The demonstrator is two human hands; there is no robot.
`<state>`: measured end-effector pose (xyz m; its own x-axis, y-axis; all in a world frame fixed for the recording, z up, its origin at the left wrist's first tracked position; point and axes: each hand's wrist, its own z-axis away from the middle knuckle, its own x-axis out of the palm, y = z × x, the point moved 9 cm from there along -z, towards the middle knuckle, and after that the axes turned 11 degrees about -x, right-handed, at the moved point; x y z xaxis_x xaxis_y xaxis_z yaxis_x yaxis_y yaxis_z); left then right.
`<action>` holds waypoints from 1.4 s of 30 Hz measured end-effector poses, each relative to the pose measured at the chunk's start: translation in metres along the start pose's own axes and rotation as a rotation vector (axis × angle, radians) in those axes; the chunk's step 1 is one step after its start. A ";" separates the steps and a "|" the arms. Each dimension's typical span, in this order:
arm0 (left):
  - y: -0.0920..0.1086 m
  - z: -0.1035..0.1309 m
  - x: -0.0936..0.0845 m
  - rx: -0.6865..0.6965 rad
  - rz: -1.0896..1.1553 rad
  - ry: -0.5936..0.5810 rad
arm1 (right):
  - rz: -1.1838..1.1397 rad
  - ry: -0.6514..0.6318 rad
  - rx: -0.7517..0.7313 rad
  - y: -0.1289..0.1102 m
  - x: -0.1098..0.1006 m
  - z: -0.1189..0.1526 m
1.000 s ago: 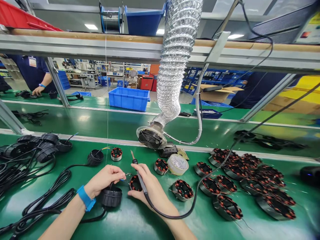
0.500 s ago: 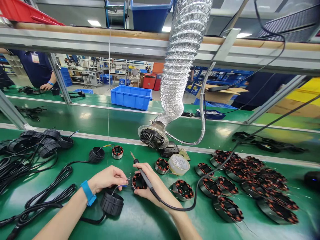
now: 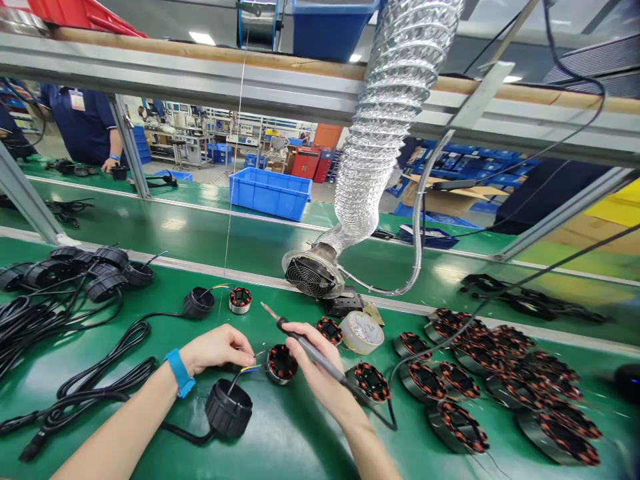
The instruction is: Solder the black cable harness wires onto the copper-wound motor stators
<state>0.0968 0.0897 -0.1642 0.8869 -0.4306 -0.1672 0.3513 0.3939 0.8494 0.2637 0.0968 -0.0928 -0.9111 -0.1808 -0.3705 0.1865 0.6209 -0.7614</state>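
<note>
My left hand (image 3: 225, 348), with a blue wristband, pinches thin coloured wires (image 3: 249, 369) that rise from a black round housing (image 3: 229, 408) on the green bench. Just right of those fingertips sits a copper-wound ring core (image 3: 281, 365), its fine wire ends pointing toward them. My right hand (image 3: 317, 363) is closed around a soldering iron (image 3: 310, 350), whose tip points up and left. The thumb of that hand is close beside the ring core; whether it touches is unclear. Behind them stand another housing (image 3: 199, 303) and a smaller-looking core (image 3: 241, 301), joined by wires.
Many ring cores (image 3: 457, 427) cover the right side. Black housings (image 3: 105, 283) and coiled cables (image 3: 120, 347) fill the left. A fume extractor (image 3: 313, 273) hangs at the back near a solder wire roll (image 3: 362, 332). Across the bench stands a person (image 3: 83, 127).
My right hand has let go of the ring core and moved slightly right, still with the iron. The camera view has shifted a little.
</note>
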 end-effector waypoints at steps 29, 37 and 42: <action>0.000 -0.001 0.000 0.008 0.029 0.000 | 0.322 0.076 -0.399 -0.052 -0.001 0.016; 0.000 0.000 0.000 -0.006 0.030 0.002 | 0.274 0.124 -0.393 -0.054 -0.005 0.013; 0.000 -0.001 0.000 -0.008 0.035 0.001 | 0.282 0.162 -0.394 -0.053 -0.009 0.014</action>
<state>0.0974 0.0900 -0.1647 0.8991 -0.4153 -0.1381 0.3223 0.4148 0.8509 0.2671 0.0546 -0.0566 -0.8967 0.1363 -0.4212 0.3086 0.8747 -0.3737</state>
